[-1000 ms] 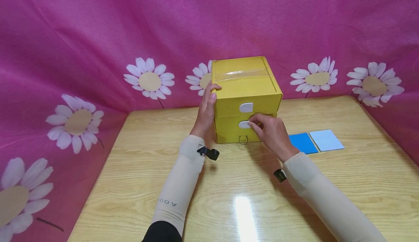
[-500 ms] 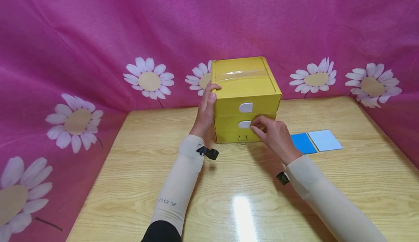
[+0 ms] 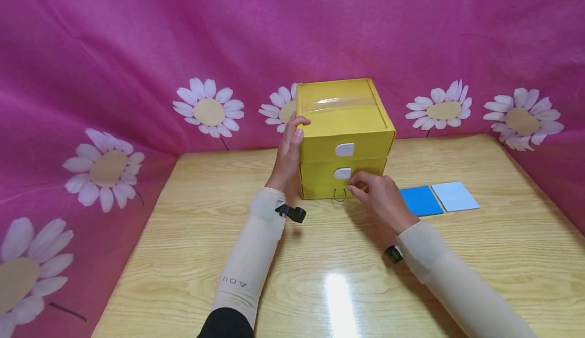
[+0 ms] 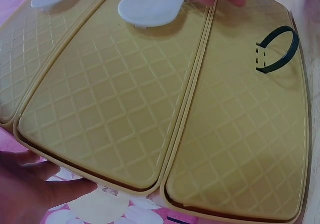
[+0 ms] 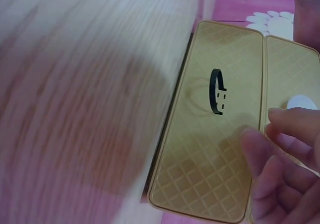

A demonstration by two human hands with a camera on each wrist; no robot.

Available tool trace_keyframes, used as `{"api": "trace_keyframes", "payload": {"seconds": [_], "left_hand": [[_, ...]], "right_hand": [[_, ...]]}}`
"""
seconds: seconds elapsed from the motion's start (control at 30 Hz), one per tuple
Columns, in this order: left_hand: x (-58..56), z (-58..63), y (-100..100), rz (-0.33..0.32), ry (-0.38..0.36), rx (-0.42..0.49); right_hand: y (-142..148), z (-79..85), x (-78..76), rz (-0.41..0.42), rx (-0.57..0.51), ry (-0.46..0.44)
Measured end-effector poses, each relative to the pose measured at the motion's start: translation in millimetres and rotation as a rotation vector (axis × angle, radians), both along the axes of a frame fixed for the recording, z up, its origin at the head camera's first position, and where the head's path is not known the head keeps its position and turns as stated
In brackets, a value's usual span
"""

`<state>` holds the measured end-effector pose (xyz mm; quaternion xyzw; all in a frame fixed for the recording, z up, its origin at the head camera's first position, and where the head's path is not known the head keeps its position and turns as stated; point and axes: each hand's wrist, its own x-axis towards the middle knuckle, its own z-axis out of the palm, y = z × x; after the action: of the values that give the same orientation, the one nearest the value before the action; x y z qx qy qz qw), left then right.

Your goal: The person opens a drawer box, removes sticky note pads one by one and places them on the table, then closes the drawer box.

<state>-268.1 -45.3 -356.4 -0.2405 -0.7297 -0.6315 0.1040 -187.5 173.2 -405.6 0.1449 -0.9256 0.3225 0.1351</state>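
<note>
A yellow box with stacked drawers (image 3: 338, 117) stands on the table. White tabs sit on its top drawer (image 3: 320, 150) and middle drawer (image 4: 115, 93); the bottom drawer (image 5: 195, 169) bears a black loop handle (image 5: 213, 89). My left hand (image 3: 287, 158) rests on the box's left side, a finger over the top edge; the left wrist view shows its other fingers (image 4: 70, 190) extended along that side. My right hand (image 3: 383, 198) hovers at the front, right of the loop and below the middle white tab (image 3: 342, 173). Its fingers are loosely bent and hold nothing.
A blue square (image 3: 422, 201) and a pale blue square (image 3: 455, 196) lie side by side to the right of the box. Pink cloth with daisies (image 3: 209, 107) hangs behind and beside the wooden table (image 3: 205, 216).
My right hand was at the middle drawer's white tab; it has come off it and moved down towards the loop handle. The left hand and box look unchanged.
</note>
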Motion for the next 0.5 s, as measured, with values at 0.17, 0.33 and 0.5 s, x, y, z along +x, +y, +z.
{"api": "trace_keyframes", "payload": {"seconds": [0.17, 0.33, 0.5], "left_hand": [[-6.1, -7.5, 1.2, 0.006, 0.028, 0.013], [-7.1, -8.8, 1.1, 0.014, 0.040, 0.008], [-8.8, -10.2, 0.4, 0.024, 0.068, -0.007]], "right_hand": [[-1.3, -4.5, -0.6, 0.037, 0.040, -0.033], [-4.9, -7.7, -1.3, 0.043, 0.067, -0.108], [-8.7, -10.6, -1.3, 0.053, 0.090, -0.159]]}}
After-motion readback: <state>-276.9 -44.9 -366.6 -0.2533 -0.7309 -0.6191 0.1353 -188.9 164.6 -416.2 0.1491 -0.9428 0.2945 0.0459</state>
